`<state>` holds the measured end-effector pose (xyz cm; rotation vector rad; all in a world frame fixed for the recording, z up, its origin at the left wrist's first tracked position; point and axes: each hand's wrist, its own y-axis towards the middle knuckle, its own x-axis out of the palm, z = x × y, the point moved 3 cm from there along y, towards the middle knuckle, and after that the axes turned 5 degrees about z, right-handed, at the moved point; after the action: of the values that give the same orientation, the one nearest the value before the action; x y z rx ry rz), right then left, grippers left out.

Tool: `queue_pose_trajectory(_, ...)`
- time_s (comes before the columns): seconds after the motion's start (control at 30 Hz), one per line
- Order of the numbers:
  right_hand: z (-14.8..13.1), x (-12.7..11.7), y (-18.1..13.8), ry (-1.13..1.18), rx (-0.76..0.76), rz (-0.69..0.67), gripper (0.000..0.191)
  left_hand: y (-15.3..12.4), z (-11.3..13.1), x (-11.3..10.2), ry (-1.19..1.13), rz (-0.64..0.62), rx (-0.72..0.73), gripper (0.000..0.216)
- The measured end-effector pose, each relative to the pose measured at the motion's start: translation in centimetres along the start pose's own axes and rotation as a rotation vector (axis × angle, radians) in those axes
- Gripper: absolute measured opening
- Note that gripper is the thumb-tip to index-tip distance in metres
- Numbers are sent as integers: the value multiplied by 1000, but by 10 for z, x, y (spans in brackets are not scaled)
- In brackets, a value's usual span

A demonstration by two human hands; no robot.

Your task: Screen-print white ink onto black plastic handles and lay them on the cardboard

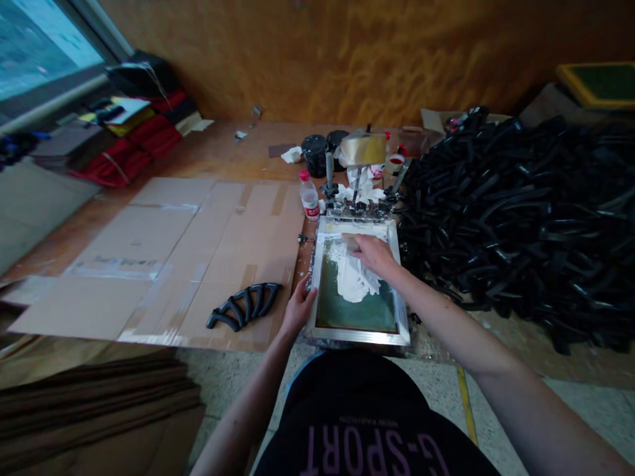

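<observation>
A silver-edged screen printing frame [358, 338] with green mesh lies on the bench in front of me. Thick white ink [358, 281] is spread over its middle and upper part. My right hand [373, 254] is closed around a squeegee [350, 242] near the top of the mesh; the hand covers much of the tool. At the frame's left edge is my left hand [300, 303], its thumb and fingers apart, against or just beside the rim. Several curved black plastic pieces [245, 305] lie in a row on the flat cardboard [169, 264] to its left.
A large heap of black curved pieces [506, 211] covers the right side. Behind the frame are a metal clamp stand with a tape-wrapped block [364, 149], a red-capped bottle [309, 196] and dark tubs [314, 155]. Red bundles [153, 135] sit at the far left.
</observation>
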<state>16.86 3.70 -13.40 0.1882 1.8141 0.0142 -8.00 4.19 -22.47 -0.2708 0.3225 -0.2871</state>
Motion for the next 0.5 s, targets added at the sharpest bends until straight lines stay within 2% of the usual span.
queue_pose_trajectory(0.1, -9, 10, -31, -42, -173, -46, 11, 2, -4, 0, 11, 0, 16, 58)
queue_pose_trajectory(0.2, -8, 5, -69, -25, -455, -100, 16, 2, -5, -1, 23, 13, 33, 55)
queue_pose_trajectory(0.27, -5, -1, -80, 22, -561, -155, 18, 1, -5, -1, 16, 23, 31, 54)
queue_pose_trajectory(0.37, -3, -6, -73, 74, -511, -150, 16, 0, -3, -2, -6, 28, 24, 53)
queue_pose_trajectory(0.43, -5, -4, -67, 42, -429, -50, 16, -1, 0, -3, -24, 21, 23, 54)
queue_pose_trajectory(0.5, -8, 2, -71, -7, -424, 45, 19, -2, 2, -3, -44, 11, 20, 54)
